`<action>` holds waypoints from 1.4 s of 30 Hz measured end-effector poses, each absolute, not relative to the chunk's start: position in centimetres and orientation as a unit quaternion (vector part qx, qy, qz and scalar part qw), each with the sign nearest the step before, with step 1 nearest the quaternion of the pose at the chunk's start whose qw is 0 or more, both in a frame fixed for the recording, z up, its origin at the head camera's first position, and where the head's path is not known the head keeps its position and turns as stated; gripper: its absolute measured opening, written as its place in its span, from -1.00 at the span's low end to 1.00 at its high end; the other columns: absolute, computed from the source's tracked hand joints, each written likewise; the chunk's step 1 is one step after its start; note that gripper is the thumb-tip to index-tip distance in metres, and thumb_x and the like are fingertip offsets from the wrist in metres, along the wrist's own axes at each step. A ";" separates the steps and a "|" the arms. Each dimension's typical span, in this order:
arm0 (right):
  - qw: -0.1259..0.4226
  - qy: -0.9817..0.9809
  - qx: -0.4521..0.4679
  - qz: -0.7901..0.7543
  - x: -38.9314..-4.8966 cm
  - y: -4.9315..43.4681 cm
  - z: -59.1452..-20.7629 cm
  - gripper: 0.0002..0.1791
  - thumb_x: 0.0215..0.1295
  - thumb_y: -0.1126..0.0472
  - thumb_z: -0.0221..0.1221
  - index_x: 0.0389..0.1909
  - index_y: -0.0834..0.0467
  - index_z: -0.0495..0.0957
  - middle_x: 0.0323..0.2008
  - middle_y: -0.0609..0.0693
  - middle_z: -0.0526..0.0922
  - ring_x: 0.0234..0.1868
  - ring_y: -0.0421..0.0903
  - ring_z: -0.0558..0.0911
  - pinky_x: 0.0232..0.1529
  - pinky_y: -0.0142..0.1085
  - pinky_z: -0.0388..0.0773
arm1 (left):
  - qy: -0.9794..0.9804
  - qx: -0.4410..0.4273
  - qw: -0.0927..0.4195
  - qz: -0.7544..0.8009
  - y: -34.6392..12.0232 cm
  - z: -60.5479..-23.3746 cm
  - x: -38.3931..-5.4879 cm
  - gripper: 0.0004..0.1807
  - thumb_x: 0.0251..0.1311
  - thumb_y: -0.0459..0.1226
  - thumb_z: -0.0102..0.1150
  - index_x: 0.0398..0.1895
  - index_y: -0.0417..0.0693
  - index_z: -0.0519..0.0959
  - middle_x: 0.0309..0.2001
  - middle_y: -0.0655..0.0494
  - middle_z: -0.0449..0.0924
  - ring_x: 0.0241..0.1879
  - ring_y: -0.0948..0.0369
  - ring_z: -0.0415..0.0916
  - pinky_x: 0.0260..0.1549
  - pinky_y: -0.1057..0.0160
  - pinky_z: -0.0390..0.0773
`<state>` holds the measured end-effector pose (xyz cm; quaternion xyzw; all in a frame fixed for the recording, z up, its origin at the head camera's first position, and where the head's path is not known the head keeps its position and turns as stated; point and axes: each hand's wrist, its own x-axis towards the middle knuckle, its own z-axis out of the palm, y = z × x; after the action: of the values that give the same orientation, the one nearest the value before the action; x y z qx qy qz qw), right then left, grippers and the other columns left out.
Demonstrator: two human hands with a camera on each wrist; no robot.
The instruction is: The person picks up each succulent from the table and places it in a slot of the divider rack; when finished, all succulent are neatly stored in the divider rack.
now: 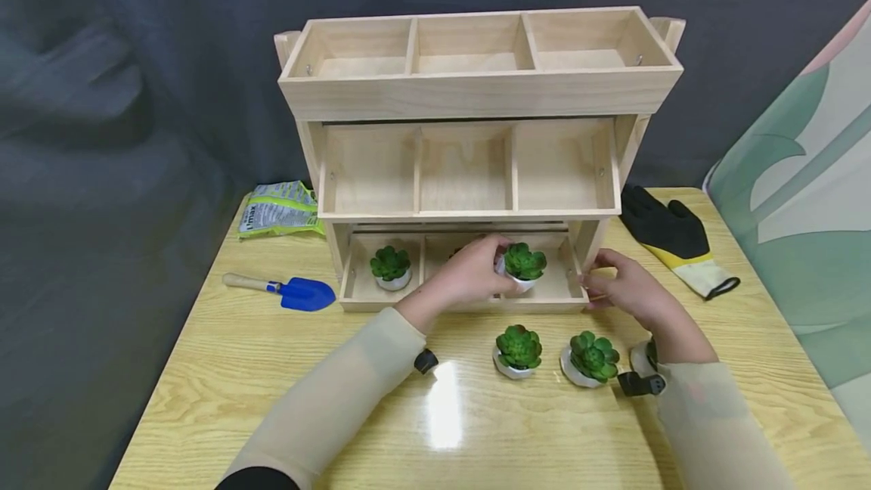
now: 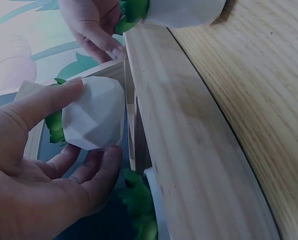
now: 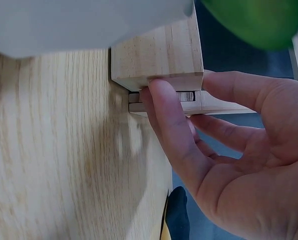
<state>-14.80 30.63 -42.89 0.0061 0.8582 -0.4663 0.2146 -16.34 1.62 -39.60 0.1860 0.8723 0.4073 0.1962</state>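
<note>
A dark curtain (image 1: 136, 97) fills the back of the head view, above a pale wooden worktop (image 1: 204, 399). Upper centre stands a three-tiered wooden planter stand (image 1: 469, 100), its bottom tray (image 1: 544, 308) low at the centre of the frame. Both hands work at that tray. The left hand (image 1: 472, 271) holds a potted succulent (image 1: 524, 262) over the tray's right compartment; the left wrist view adds the grip hidden from above, thumb on one side of the faceted white pot and curled fingertips on the other. The right hand (image 1: 629, 289) grips the tray's right front corner, and only the right wrist view shows clearly its digits set against the wood, slightly parted.

At the right of the head view lies a black, yellow and white glove (image 1: 674, 233); at left, a green and grey bag (image 1: 279, 210) with a blue trowel (image 1: 299, 293) below it.

One succulent (image 1: 391, 265) sits in the tray's left compartment. Another (image 2: 139, 205) shows behind the front board at the bottom of the left wrist view, almost wholly covered by the left hand from above. Two succulents stand lower right on the worktop, with a third pot (image 1: 641, 361) partly hidden behind the right wrist.
</note>
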 end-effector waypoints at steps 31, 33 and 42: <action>0.213 0.860 0.011 -0.464 -14.9 30.5 -42.9 -0.24 0.64 0.16 0.11 0.63 0.42 0.05 0.48 0.54 0.25 0.13 0.21 0.76 -0.07 -0.22 0.85 | 0.945 0.208 0.153 0.199 7.8 -40.9 -17.9 -0.16 0.32 -0.03 0.46 0.57 -0.09 0.36 0.38 0.00 0.59 0.19 0.17 0.65 0.10 0.24 0.71; 0.212 0.861 0.011 -0.463 -14.9 30.5 -42.9 -0.24 0.64 0.16 0.10 0.63 0.42 0.04 0.47 0.54 0.25 0.12 0.21 0.76 -0.07 -0.22 0.85 | 0.948 0.211 0.151 0.186 8.1 -41.0 -17.9 -0.15 0.33 0.00 0.45 0.58 -0.11 0.35 0.39 -0.01 0.58 0.23 0.14 0.65 0.18 0.21 0.70; 0.209 0.862 0.014 -0.461 -14.7 30.5 -42.8 -0.24 0.62 0.16 0.11 0.64 0.40 0.05 0.46 0.53 0.27 0.09 0.17 0.77 -0.08 -0.21 0.85 | 0.955 0.210 0.141 0.154 8.7 -41.6 -17.6 -0.23 0.37 -0.01 0.39 0.50 -0.22 0.40 0.28 -0.03 0.60 0.17 0.14 0.64 0.35 0.10 0.62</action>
<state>-14.70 30.48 -42.82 0.0137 0.8621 -0.4613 0.2093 -17.57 8.74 -41.59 0.2096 0.9553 0.1538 0.1407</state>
